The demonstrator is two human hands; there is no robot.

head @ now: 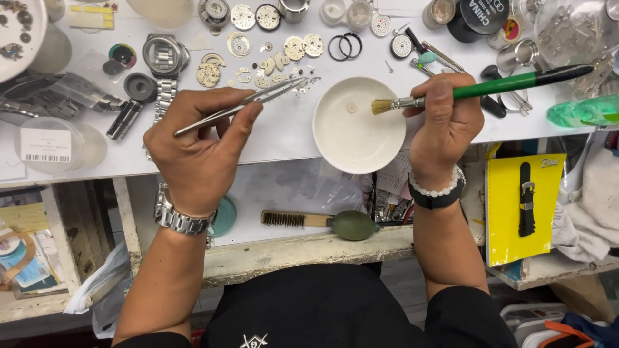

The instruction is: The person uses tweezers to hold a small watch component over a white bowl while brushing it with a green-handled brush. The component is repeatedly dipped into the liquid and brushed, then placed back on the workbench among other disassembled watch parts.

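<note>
Yellow strap card (525, 206) hung right of the white dish (358, 125)
I saw my left hand (200, 151) pinching tweezers (242, 105), right hand (445, 122) gripping a green brush (490, 86) over that dish, a barcoded tub (48, 145) far left

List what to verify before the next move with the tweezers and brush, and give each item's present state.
1. Left hand has a grip on the tweezers: ok.
2. Tweezer tips reach the small parts on the bench: ok; whether they hold one, cannot tell.
3. Right hand has a grip on the green brush: ok.
4. Brush bristles sit over the white dish: ok.
5. Small part lies in the dish, beside the bristles: ok; touching or apart, cannot tell.
6. Dish fully on the bench: not ok, its near rim overhangs the edge.
</note>
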